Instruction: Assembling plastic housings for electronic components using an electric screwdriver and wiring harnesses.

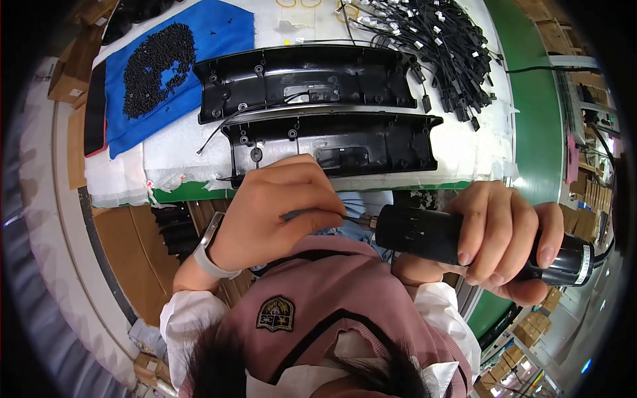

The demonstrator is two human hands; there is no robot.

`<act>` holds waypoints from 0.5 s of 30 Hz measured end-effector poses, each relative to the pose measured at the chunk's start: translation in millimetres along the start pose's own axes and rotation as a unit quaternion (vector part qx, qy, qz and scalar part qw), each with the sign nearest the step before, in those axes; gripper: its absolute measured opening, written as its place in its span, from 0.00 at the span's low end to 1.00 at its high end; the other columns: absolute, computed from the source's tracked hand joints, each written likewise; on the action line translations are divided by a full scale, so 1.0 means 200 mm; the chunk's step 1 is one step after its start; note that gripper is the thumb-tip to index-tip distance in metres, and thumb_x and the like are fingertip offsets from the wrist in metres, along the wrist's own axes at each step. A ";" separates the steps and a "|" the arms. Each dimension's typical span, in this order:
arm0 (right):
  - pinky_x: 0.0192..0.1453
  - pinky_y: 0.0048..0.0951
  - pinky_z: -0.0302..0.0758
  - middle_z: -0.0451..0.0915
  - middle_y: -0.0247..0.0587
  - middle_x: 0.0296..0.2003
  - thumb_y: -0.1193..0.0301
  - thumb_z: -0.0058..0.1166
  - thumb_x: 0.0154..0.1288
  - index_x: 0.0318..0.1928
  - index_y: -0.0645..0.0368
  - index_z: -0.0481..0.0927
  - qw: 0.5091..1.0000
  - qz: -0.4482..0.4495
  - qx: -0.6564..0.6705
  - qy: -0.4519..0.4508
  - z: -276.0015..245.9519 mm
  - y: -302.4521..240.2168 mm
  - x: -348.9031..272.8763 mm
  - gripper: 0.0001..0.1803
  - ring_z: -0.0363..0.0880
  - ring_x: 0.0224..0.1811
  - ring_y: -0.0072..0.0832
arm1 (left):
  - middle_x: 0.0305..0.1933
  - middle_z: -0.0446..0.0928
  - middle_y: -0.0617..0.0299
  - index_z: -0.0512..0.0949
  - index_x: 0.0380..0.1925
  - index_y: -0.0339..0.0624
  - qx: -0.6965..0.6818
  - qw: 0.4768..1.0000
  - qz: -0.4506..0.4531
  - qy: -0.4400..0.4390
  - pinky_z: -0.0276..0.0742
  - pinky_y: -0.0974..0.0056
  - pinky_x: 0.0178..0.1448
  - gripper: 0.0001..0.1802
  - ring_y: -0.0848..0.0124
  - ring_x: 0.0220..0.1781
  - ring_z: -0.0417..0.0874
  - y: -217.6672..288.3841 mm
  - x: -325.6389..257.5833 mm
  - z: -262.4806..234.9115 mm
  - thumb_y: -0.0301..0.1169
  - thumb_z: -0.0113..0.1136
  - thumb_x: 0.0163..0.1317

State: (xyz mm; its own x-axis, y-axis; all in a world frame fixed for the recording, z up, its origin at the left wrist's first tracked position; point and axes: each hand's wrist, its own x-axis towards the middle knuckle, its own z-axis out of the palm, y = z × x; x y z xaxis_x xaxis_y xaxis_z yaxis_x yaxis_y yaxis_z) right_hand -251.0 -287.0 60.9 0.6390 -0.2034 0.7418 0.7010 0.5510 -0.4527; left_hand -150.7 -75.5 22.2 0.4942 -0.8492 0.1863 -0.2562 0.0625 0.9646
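My right hand (497, 232) is wrapped around a black electric screwdriver (418, 232), which lies nearly level and points left. Its thin shaft runs into the fingers of my left hand (285, 205), whose thumb and forefinger are pinched together. Something dark shows between them; I cannot make out what it is. Both hands are in front of the table's near edge. Just beyond my left hand lies a black plastic housing (398, 142), its hollow side up. Behind it is a similar housing (371, 73) with a thin black cable (225, 119) trailing out to the left.
Many small black screws (149, 79) are heaped on a blue cloth (225, 26) at the far left. A tangled pile of black cables (458, 73) with white connectors lies at the far right. Green surface (541, 132) borders the white table covering (179, 159). Cardboard boxes (537, 325) stand at right.
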 end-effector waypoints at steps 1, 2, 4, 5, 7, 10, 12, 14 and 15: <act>0.25 0.27 0.77 0.78 0.35 0.24 0.62 0.62 0.67 0.47 0.56 0.68 1.000 0.002 0.001 0.001 0.00 0.00 0.00 0.19 0.78 0.18 0.24 | 0.30 0.79 0.58 0.84 0.26 0.35 -0.001 1.000 -0.001 0.001 0.74 0.62 0.39 0.08 0.63 0.34 0.78 -0.01 0.00 0.00 0.18 0.68 0.41; 0.25 0.27 0.77 0.78 0.35 0.24 0.62 0.62 0.66 0.47 0.56 0.68 1.000 -0.009 0.010 0.000 0.00 0.00 0.01 0.19 0.78 0.18 0.24 | 0.31 0.79 0.58 0.84 0.28 0.35 -0.032 0.999 -0.011 -0.010 0.74 0.62 0.40 0.10 0.63 0.35 0.79 -0.02 -0.01 0.00 0.20 0.70 0.41; 0.25 0.27 0.77 0.78 0.35 0.24 0.62 0.63 0.66 0.47 0.56 0.68 1.000 -0.018 0.018 0.000 0.01 0.01 0.02 0.19 0.78 0.18 0.24 | 0.31 0.79 0.58 0.83 0.30 0.35 -0.066 0.997 -0.020 -0.021 0.75 0.61 0.41 0.13 0.63 0.36 0.79 -0.02 0.00 0.00 0.21 0.71 0.40; 0.22 0.23 0.74 0.77 0.32 0.20 0.65 0.64 0.63 0.43 0.57 0.69 0.999 -0.032 0.005 0.011 0.02 0.02 0.03 0.17 0.76 0.15 0.20 | 0.33 0.78 0.59 0.82 0.34 0.36 0.013 1.000 0.006 0.011 0.75 0.60 0.41 0.15 0.61 0.37 0.78 0.01 0.02 0.00 0.25 0.72 0.42; 0.20 0.20 0.72 0.77 0.30 0.18 0.66 0.67 0.60 0.39 0.56 0.69 0.998 -0.032 -0.049 -0.013 0.01 0.03 0.04 0.17 0.75 0.14 0.16 | 0.34 0.77 0.59 0.81 0.37 0.38 0.090 0.995 0.032 0.043 0.74 0.59 0.41 0.18 0.59 0.38 0.78 0.01 0.03 0.00 0.29 0.72 0.44; 0.22 0.21 0.74 0.79 0.29 0.20 0.60 0.68 0.61 0.43 0.53 0.70 0.974 0.033 -0.201 -0.099 0.01 0.03 0.02 0.20 0.76 0.15 0.17 | 0.38 0.76 0.60 0.79 0.39 0.39 0.284 0.947 0.109 0.100 0.73 0.58 0.42 0.22 0.59 0.41 0.77 -0.07 0.03 0.01 0.32 0.73 0.43; 0.22 0.24 0.75 0.80 0.32 0.24 0.58 0.67 0.62 0.43 0.52 0.70 0.958 0.066 -0.232 -0.154 0.00 0.03 0.03 0.20 0.78 0.16 0.22 | 0.40 0.77 0.60 0.81 0.36 0.40 0.354 0.924 0.113 0.094 0.76 0.58 0.45 0.19 0.57 0.44 0.78 -0.12 0.01 0.02 0.29 0.75 0.40; 0.22 0.24 0.75 0.80 0.33 0.24 0.57 0.67 0.62 0.43 0.53 0.70 0.952 0.083 -0.237 -0.176 0.00 0.06 0.03 0.20 0.78 0.17 0.24 | 0.40 0.77 0.60 0.81 0.35 0.41 0.368 0.918 0.108 0.103 0.76 0.58 0.45 0.19 0.57 0.44 0.78 -0.14 -0.01 0.05 0.29 0.75 0.41; 0.22 0.24 0.75 0.80 0.33 0.24 0.57 0.67 0.62 0.43 0.53 0.70 0.952 0.086 -0.233 -0.177 0.00 0.08 0.03 0.20 0.78 0.17 0.24 | 0.40 0.76 0.60 0.80 0.34 0.41 0.383 0.911 0.106 0.110 0.76 0.58 0.44 0.18 0.57 0.43 0.78 -0.15 -0.02 0.05 0.29 0.74 0.41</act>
State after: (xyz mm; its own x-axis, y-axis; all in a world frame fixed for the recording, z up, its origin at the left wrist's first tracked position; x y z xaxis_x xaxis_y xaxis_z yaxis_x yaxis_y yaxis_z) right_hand -236.6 -279.3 59.3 0.6675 0.1885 0.7203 0.7135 0.1150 -0.6912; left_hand -153.6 -80.1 -9.0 0.4993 -0.7297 0.4671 -0.8282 -0.2435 0.5048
